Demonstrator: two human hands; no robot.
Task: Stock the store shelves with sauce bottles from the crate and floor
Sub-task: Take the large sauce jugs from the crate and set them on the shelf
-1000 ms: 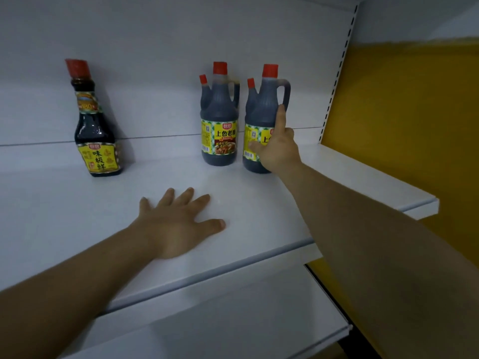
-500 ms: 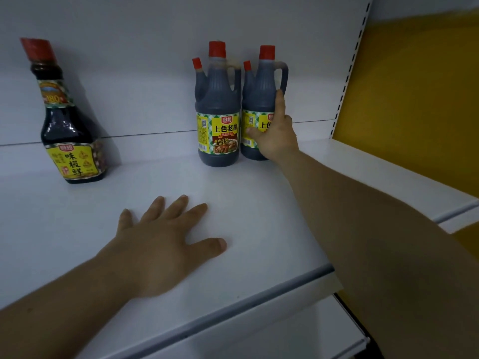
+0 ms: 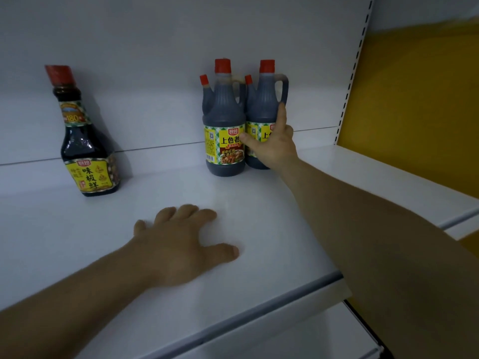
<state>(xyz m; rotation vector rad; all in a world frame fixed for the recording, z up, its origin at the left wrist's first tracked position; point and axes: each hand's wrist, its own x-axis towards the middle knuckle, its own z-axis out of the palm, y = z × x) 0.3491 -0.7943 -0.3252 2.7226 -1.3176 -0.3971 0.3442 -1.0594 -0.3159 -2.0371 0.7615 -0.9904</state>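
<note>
The person is setting the right jug (image 3: pixel 264 112) into its place at the back of the white shelf (image 3: pixel 259 229), just beside the left jug (image 3: pixel 224 120); the two are touching or almost touching. To do this step well, I think the jug should be pushed gently from low on its body, not from the neck, so that it is sliding and not tipping. The yellow labels should be facing the front and staying in one line. The thumb is already lying on the left jug's label, so a strong push could be turning that jug too.

The right hand (image 3: pixel 272 149) is reaching far, with the arm almost straight. Its fingers are spread around the front of the right jug, the index finger (image 3: pixel 282 117) is pointing up along the side under the handle, and the thumb (image 3: pixel 246 139) is stretching to the left. It is pressing on the jug; whether it is really gripping it, I cannot tell.

The left hand (image 3: pixel 181 247) is resting flat on the shelf, palm down, fingers open, holding nothing. It seems to be supporting the body.

A smaller sauce bottle (image 3: pixel 86 141) is standing alone, well apart on the left.
</note>
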